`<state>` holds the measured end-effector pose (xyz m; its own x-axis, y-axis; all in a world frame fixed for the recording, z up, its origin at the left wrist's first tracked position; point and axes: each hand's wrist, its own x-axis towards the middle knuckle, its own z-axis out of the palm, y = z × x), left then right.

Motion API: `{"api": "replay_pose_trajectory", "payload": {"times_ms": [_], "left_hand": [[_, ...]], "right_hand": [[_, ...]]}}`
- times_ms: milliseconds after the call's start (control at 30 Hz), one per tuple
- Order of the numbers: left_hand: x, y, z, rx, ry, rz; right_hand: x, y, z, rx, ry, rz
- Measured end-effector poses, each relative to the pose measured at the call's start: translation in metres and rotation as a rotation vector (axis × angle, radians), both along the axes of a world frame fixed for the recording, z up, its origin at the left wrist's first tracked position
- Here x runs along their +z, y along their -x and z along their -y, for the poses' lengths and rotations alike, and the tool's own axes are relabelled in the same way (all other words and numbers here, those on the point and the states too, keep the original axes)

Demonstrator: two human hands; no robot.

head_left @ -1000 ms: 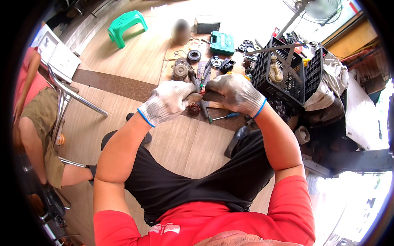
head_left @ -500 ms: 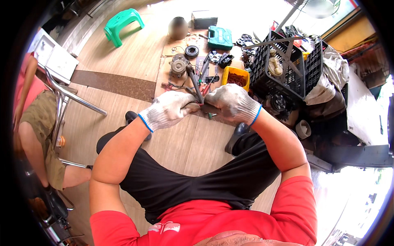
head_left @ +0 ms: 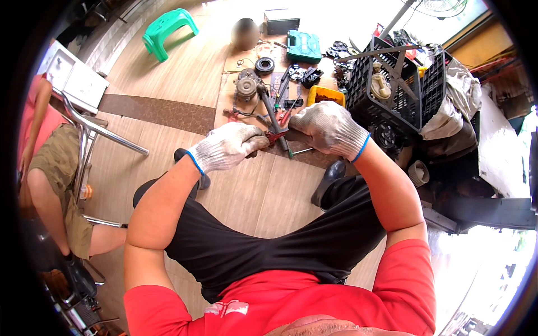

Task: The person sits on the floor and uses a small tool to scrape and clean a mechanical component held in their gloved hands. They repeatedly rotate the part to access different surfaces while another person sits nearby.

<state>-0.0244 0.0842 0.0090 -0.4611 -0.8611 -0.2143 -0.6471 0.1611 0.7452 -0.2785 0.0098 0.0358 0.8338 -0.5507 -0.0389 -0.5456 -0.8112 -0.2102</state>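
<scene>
Reddish, slender piece (head_left: 274, 136) juts from left fingers (head_left: 255, 143) gripping it; right fingers (head_left: 303, 119): cannot tell.

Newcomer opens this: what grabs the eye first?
Probably the white-gloved left hand and right hand, mid-picture, just below the round metal part. Next, the bright green stool standing at upper left. Then the teal case at top centre and the yellow container just left of the black crate.
</scene>
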Motion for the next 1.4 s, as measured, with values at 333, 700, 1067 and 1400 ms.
{"api": "replay_pose_trajectory", "payload": {"times_ms": [333,700,1067,1400], "left_hand": [[-0.003,0.009,-0.005,0.039,0.176,-0.006],[-0.012,0.012,-0.008,-0.021,0.556,0.144],[-0.017,0.018,-0.005,0.034,0.573,0.232],[-0.015,0.012,0.001,0.047,0.565,0.244]], "right_hand": [[0.008,0.002,0.0,0.009,-0.032,0.04],[0.003,0.009,0.0,0.022,-0.076,0.074],[-0.007,0.006,0.005,-0.018,-0.076,0.053],[-0.011,0.004,0.01,-0.026,-0.011,0.102]]}}
